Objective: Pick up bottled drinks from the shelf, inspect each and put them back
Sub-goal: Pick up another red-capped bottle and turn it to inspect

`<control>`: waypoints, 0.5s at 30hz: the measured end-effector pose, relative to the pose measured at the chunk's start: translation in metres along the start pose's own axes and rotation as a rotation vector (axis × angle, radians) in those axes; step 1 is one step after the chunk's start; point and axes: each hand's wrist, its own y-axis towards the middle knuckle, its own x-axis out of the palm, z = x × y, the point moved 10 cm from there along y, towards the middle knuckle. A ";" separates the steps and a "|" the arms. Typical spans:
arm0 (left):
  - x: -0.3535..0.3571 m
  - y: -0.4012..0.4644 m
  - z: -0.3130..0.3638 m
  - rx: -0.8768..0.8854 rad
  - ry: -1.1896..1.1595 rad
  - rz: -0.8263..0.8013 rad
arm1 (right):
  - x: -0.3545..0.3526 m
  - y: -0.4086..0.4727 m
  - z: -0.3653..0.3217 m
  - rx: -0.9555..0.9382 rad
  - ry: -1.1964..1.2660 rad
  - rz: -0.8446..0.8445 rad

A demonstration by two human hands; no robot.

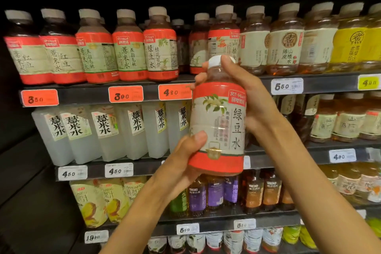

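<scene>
I hold a bottled drink [218, 121] with a red and cream label and a white cap upright in front of the shelves, label facing me. My left hand [181, 163] grips its lower part from the left, thumb on the label. My right hand [245, 97] holds the neck and upper body from the right, with fingers curled over the cap. Behind it, the upper shelf [329, 85] carries a row of similar red-labelled bottles [160, 51], with a dark gap in that row just left of the held bottle's cap.
Cloudy white bottles [107, 132] fill the shelf below at left. Amber tea bottles [286, 41] and yellow ones [350, 41] stand at right. Lower shelves hold purple, brown and yellow-green bottles. Price tags line every shelf edge. A dark panel bounds the left side.
</scene>
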 end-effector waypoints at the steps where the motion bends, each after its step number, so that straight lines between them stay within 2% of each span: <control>1: -0.007 -0.001 0.006 0.017 0.069 0.045 | -0.004 -0.001 -0.008 -0.036 -0.083 0.051; 4: -0.018 -0.001 0.027 0.142 0.347 0.160 | -0.017 -0.003 -0.030 -0.149 -0.349 0.230; 7: -0.017 0.003 0.029 0.205 0.522 0.280 | -0.017 0.000 -0.028 -0.100 -0.375 0.295; 9: -0.022 0.005 0.026 0.208 0.503 0.335 | -0.018 0.004 -0.024 -0.038 -0.415 0.275; 11: -0.026 0.007 0.020 0.179 0.426 0.315 | -0.017 0.005 -0.021 -0.018 -0.399 0.208; 15: -0.029 0.011 0.013 0.161 0.282 0.268 | -0.012 0.006 -0.015 -0.072 -0.314 0.142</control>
